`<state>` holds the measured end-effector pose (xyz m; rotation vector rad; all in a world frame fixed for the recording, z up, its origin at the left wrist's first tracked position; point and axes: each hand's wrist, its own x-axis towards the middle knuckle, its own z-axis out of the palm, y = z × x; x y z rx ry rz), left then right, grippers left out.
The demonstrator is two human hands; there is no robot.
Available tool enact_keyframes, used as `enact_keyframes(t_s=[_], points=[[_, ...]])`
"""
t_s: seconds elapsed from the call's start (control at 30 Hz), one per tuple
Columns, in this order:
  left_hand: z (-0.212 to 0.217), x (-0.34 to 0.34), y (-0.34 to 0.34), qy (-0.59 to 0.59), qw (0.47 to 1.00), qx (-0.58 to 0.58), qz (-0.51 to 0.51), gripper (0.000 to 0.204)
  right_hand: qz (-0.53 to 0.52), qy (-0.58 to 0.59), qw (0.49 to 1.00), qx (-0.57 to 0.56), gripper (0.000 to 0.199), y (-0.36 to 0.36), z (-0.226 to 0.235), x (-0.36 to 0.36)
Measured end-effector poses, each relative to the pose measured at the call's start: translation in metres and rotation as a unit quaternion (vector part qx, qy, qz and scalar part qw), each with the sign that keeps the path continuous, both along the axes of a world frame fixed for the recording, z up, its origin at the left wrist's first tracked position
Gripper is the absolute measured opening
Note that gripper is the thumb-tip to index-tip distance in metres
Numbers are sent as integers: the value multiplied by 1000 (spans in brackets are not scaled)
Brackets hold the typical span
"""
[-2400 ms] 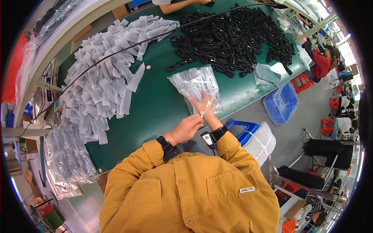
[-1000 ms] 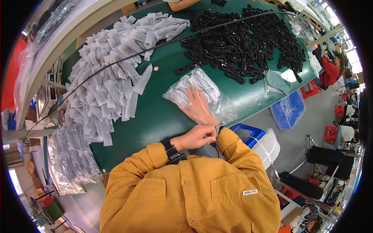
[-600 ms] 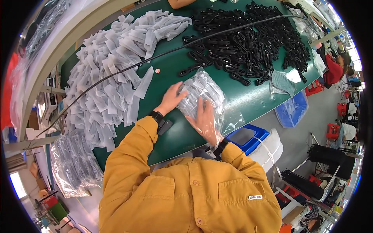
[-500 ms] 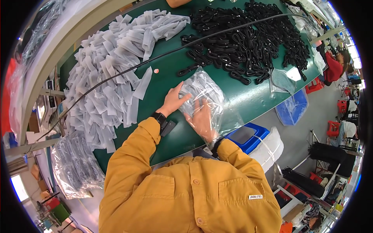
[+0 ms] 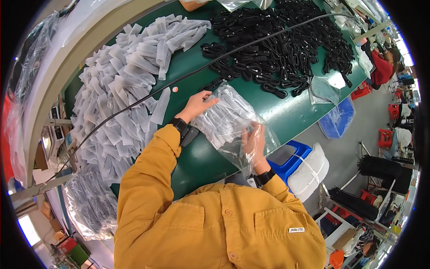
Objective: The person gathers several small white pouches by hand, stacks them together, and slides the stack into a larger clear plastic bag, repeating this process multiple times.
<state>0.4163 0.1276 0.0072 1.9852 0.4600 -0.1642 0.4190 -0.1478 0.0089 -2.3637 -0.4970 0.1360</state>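
Observation:
A clear plastic bag (image 5: 224,117) packed with frosted pouches lies on the green table in front of me. My left hand (image 5: 196,106) grips its far left edge, thumb laid over the film and the other fingers partly hidden at the side. At the bag's near right end is my right hand (image 5: 254,144), its fingers bent together on the loose film. Some of that film lies over the right hand, so whether it is inside the mouth is hard to see. Just beyond the bag lies a heap of black bundled cables (image 5: 268,49).
A large pile of frosted pouches (image 5: 116,89) covers the table's left side. Filled clear bags (image 5: 89,201) stand at the left edge. A black cable (image 5: 188,74) stretches across above the table. To the right are a blue stool (image 5: 289,163), a white bundle (image 5: 309,175) and a blue bin (image 5: 338,119).
My right hand has drawn back from deep over the pouches to the bag's near right end, its fingers now bent. The bag has shifted slightly left and nearer; my left hand stays at its edge.

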Motion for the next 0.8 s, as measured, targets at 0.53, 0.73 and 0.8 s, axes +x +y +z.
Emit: enact_keyframes(t_s=[0.53, 0.73, 0.8], points=[[-16, 60, -1, -10, 996, 32, -82, 70, 49, -26, 998, 22, 32, 55, -16, 69], [-19, 58, 7, -85, 990, -24, -108, 65, 97, 12, 992, -78, 54, 27, -20, 54], [-4, 64, 2, -56, 986, -91, -125, 60, 211, -254, 935, -130, 66, 19, -67, 51]])
